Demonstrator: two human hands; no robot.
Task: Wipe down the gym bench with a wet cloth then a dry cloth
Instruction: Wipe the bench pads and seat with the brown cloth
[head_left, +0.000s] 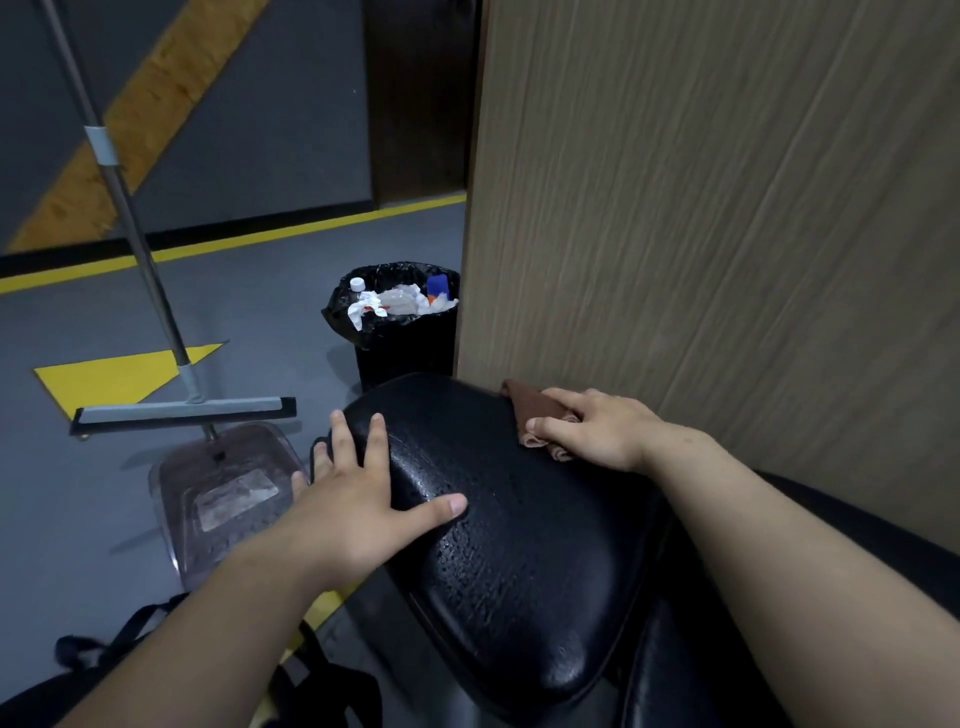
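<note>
The black padded gym bench (509, 561) fills the lower middle of the view, its glossy surface beaded with water. My right hand (597, 428) presses a folded brown cloth (535, 410) flat on the pad's far right corner, close to the wooden panel. My left hand (358, 499) lies flat on the pad's left edge, fingers spread, holding nothing. A second black pad (691, 670) shows at the bottom right, partly under my right forearm.
A wood-grain panel (727, 234) stands right against the bench. A black bin (400, 322) lined with a bag and full of rubbish sits beyond the pad. A floor squeegee (182, 410) and a clear dustpan (223, 493) rest on the grey floor at left. Black straps (322, 680) lie below.
</note>
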